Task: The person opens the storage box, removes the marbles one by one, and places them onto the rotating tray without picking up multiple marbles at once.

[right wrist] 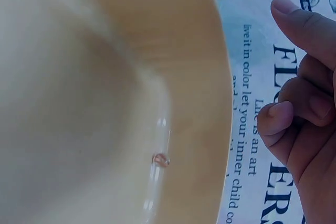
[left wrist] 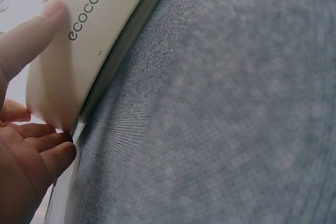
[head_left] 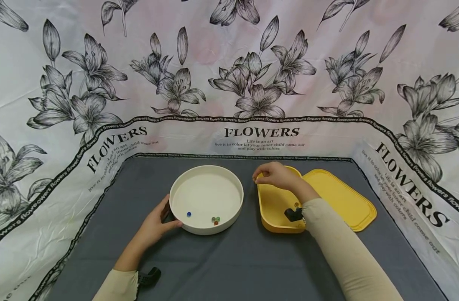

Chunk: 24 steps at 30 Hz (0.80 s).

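Observation:
My left hand rests against the outer wall of a round white tray, the thumb near its front rim. The left wrist view shows the thumb on the wall beside "ecoco" lettering and fingertips at the tray's lower edge. Inside lie a blue marble and a small cluster of green and orange marbles. Over the left rim of a yellow box, my right hand has loosely bent fingers and the thumb apart, nothing showing between them. An orange-tinted marble lies on the box floor along its wall.
A yellow lid lies right of the box, partly behind my right forearm. Dark grey cloth covers the table. A white flower-printed sheet stands behind and along both sides. Dark wrist cameras sit on both wrists.

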### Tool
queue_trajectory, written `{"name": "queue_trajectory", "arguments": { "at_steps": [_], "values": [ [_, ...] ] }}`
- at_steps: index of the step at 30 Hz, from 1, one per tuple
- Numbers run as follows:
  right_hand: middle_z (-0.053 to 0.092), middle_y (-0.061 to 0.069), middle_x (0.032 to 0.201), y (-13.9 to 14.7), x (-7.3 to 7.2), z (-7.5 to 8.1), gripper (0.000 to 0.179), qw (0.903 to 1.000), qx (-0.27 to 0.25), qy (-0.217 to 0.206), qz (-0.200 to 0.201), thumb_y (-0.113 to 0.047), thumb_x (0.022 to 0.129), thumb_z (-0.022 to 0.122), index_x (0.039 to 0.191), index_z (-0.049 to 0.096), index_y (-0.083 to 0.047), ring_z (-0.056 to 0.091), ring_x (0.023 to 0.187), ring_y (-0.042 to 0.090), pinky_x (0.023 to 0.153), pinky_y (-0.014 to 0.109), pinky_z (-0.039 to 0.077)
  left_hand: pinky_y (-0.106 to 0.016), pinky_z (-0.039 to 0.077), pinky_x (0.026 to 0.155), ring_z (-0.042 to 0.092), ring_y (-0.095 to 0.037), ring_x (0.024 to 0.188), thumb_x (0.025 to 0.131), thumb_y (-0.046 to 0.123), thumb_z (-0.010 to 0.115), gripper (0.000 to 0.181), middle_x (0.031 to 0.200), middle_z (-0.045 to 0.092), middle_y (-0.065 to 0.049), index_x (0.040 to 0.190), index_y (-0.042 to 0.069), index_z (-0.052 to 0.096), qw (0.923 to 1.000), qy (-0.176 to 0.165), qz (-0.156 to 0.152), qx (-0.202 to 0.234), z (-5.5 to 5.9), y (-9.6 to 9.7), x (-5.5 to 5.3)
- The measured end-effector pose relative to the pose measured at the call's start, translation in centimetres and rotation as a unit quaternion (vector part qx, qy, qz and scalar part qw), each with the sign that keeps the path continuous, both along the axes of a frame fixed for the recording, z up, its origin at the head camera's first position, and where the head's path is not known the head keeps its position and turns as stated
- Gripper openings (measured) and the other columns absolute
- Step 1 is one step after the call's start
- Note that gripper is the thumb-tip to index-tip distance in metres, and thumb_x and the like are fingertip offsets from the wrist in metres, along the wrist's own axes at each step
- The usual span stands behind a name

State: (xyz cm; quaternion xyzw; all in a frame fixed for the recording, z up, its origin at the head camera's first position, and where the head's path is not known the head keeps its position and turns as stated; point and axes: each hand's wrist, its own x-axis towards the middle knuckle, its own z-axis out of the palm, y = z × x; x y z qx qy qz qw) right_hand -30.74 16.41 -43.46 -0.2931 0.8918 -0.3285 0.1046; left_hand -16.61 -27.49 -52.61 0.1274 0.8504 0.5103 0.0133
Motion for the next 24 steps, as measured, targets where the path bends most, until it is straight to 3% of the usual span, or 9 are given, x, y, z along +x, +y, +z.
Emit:
{"name": "queue_trajectory", "arguments": {
  "at_steps": [6, 9, 14, 20, 24],
  "values": [
    [0.075, 0.000, 0.109, -1.0, 0.2, 0.1, 0.017, 0.9998, 0.006, -0.005, 0.016, -0.025, 0.097, 0.074, 0.113, 0.078, -0.018, 0.066, 0.089, 0.014, 0.078, 0.031, 0.058, -0.055, 0.029, 0.123, 0.024, -0.040, 0.154, 0.084, 0.032, 0.086, 0.113, 0.170, 0.018, -0.019, 0.166, 0.010, 0.011, 1.0000, -0.001, 0.003, -0.006, 0.1, -0.1, -0.1],
    [0.074, -0.003, 0.107, -1.7, 0.5, 0.3, 0.016, 0.9997, 0.013, -0.003, 0.018, -0.026, 0.097, 0.073, 0.112, 0.078, -0.021, 0.067, 0.088, 0.017, 0.076, 0.032, 0.058, -0.056, 0.028, 0.123, 0.024, -0.040, 0.154, 0.084, 0.033, 0.086, 0.114, 0.170, 0.018, -0.019, 0.166, 0.009, 0.011, 1.0000, -0.001, 0.005, -0.006, 0.0, -0.1, -0.2],
    [0.074, -0.005, 0.103, -2.8, 0.6, 0.9, 0.020, 0.9995, 0.016, 0.008, 0.026, -0.024, 0.099, 0.072, 0.115, 0.078, -0.016, 0.067, 0.086, 0.023, 0.072, 0.035, 0.057, -0.057, 0.028, 0.123, 0.024, -0.040, 0.154, 0.084, 0.031, 0.086, 0.112, 0.169, 0.019, -0.019, 0.166, 0.009, 0.013, 1.0000, 0.003, 0.002, 0.003, 0.0, -0.1, -0.2],
    [0.074, -0.005, 0.109, -4.3, 0.6, 1.6, 0.024, 0.9987, 0.026, 0.018, 0.039, -0.024, 0.099, 0.071, 0.120, 0.077, -0.014, 0.065, 0.087, 0.015, 0.073, 0.032, 0.058, -0.057, 0.028, 0.123, 0.024, -0.040, 0.154, 0.084, 0.028, 0.086, 0.111, 0.168, 0.022, -0.020, 0.166, 0.009, 0.013, 1.0000, 0.001, 0.001, 0.009, 0.1, -0.1, -0.1],
    [0.074, -0.006, 0.112, -5.2, 0.6, 1.6, 0.021, 0.9986, 0.028, 0.017, 0.042, -0.025, 0.099, 0.071, 0.118, 0.077, -0.019, 0.066, 0.090, 0.012, 0.074, 0.031, 0.058, -0.057, 0.028, 0.124, 0.024, -0.039, 0.154, 0.084, 0.028, 0.086, 0.111, 0.168, 0.022, -0.019, 0.166, 0.010, 0.013, 0.9999, -0.004, 0.003, 0.010, 0.0, -0.1, 0.0]
  ]
}}
